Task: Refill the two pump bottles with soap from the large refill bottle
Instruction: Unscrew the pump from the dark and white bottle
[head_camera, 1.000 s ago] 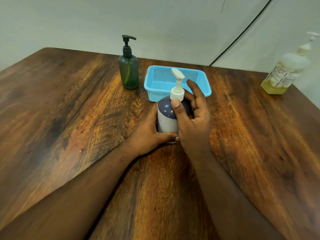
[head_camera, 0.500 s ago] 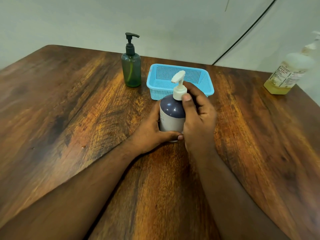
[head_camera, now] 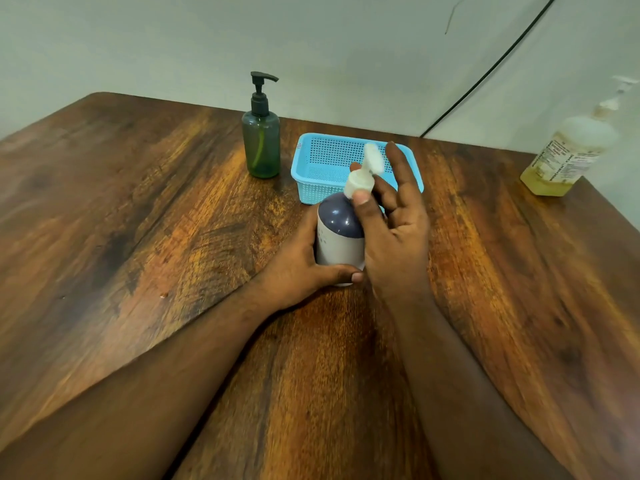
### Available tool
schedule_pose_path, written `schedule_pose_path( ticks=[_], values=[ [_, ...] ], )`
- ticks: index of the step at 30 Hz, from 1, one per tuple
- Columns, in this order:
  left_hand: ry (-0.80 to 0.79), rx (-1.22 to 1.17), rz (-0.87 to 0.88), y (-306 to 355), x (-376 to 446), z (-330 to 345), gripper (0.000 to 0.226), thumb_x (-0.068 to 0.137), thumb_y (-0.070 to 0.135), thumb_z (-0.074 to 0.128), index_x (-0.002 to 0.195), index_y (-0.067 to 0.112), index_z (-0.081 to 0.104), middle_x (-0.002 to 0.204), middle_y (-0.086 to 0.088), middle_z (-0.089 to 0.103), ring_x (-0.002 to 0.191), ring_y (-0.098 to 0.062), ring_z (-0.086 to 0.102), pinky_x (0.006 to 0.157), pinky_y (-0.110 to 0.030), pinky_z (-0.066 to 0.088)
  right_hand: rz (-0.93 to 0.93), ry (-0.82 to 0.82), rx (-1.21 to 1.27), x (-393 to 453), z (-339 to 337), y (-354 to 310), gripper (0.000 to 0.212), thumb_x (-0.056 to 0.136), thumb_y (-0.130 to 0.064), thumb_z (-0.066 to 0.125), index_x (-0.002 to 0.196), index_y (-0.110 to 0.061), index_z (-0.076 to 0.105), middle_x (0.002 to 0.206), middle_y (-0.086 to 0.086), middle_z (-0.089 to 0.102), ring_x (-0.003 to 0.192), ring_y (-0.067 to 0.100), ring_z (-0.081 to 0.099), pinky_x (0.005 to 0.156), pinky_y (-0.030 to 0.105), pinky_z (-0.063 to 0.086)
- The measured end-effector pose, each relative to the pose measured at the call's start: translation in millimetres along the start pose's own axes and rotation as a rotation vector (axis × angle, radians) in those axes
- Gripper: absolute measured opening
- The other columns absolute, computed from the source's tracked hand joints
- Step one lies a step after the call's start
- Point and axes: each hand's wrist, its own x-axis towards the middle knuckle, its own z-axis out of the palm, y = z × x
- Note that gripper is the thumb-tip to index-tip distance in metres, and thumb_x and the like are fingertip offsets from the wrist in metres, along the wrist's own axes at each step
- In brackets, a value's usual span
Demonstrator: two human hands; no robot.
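A dark blue and white pump bottle [head_camera: 337, 233] stands upright in the middle of the wooden table. My left hand [head_camera: 298, 271] wraps around its lower body. My right hand [head_camera: 394, 230] pinches the white pump collar [head_camera: 360, 183] between thumb and fingers, with the other fingers spread; the pump head is blurred. A green pump bottle [head_camera: 260, 140] with a black pump stands further back on the left. The large refill bottle [head_camera: 568, 155], holding yellowish soap, stands at the far right table edge, untouched.
A light blue plastic basket [head_camera: 318, 168] sits just behind the blue bottle. A black cable [head_camera: 485, 76] runs down the wall behind the table. The wooden table [head_camera: 138, 237] meets the wall at the back and ends at the right near the refill bottle.
The white pump head has turned from facing right to pointing away, as my right hand twists the collar and its fingers spread. My left hand keeps holding the bottle still.
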Motion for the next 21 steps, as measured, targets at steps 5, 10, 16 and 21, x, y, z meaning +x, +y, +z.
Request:
schedule_pose_path(
  ticks=[5, 10, 16, 21],
  values=[
    [-0.004, -0.001, 0.0, -1, 0, 0, 0.097, 0.068, 0.016, 0.089, 0.143, 0.034, 0.029, 0.138, 0.017, 0.05, 0.127, 0.001, 0.051, 0.105, -0.023, 0.046, 0.018, 0.031, -0.05, 2, -2, -1, 0.038, 0.092, -0.012, 0.062, 0.13, -0.01, 0.057, 0.129, 0.005, 0.063, 0.12, 0.016, 0.059, 0.095, 0.041, 0.053],
    [-0.005, -0.005, 0.0, -3, 0, 0, 0.099, 0.065, 0.022, 0.09, 0.145, 0.028, 0.032, 0.141, 0.011, 0.052, 0.129, -0.004, 0.051, 0.109, -0.033, 0.045, -0.049, 0.064, 0.045, 4, -6, -8, 0.036, 0.087, -0.006, 0.067, 0.122, -0.01, 0.063, 0.118, 0.002, 0.07, 0.112, 0.016, 0.065, 0.088, 0.031, 0.056],
    [-0.007, 0.021, -0.007, -3, 2, -1, 0.101, 0.065, 0.022, 0.091, 0.148, 0.021, 0.034, 0.142, 0.011, 0.052, 0.131, -0.003, 0.049, 0.11, -0.033, 0.043, -0.194, 0.128, 0.141, 3, -11, -23, 0.037, 0.082, -0.005, 0.072, 0.118, -0.005, 0.065, 0.113, 0.002, 0.072, 0.106, 0.019, 0.068, 0.078, 0.024, 0.057],
    [-0.02, 0.021, -0.019, -3, 3, -3, 0.101, 0.063, 0.027, 0.09, 0.148, 0.023, 0.035, 0.14, 0.014, 0.053, 0.129, -0.001, 0.05, 0.107, -0.024, 0.043, -0.356, 0.186, 0.177, 4, -13, -35, 0.032, 0.081, -0.001, 0.072, 0.111, -0.009, 0.068, 0.107, 0.001, 0.073, 0.103, 0.026, 0.069, 0.079, 0.034, 0.058]
  ],
)
